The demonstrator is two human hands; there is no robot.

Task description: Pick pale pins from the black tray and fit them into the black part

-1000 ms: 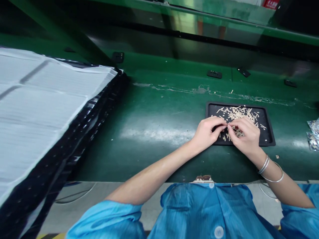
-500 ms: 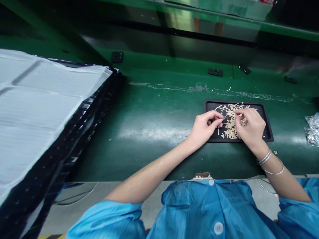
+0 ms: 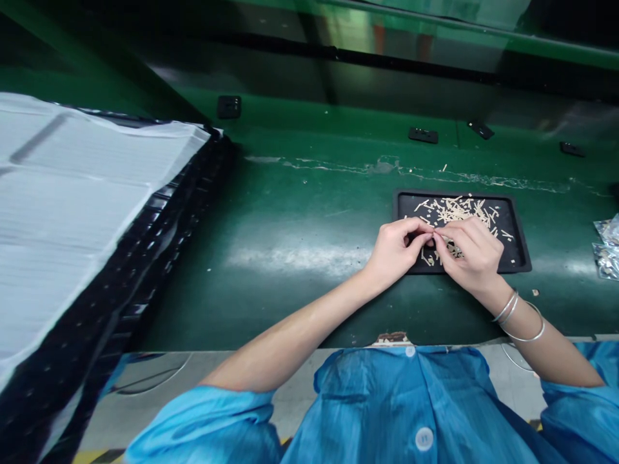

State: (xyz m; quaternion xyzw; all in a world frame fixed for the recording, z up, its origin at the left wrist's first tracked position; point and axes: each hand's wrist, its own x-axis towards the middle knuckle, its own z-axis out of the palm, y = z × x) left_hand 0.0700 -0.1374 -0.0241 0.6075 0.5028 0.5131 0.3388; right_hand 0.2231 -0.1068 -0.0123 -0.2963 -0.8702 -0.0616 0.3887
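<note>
Pale slivers [image 3: 457, 209] lie heaped in the black tray [image 3: 518, 248] on the green belt. Both hands have closed back together (apart half a second ago): left hand [image 3: 399, 248] and right hand [image 3: 471, 254] pinch one piece [image 3: 432, 236] between meeting fingertips above the tray's near side.

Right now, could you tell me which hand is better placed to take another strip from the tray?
Probably the right hand: it lies over the strips in the tray, with the pile just beyond it. The left hand sits at the tray's left edge, its fingertips pinched against the right's.
</note>
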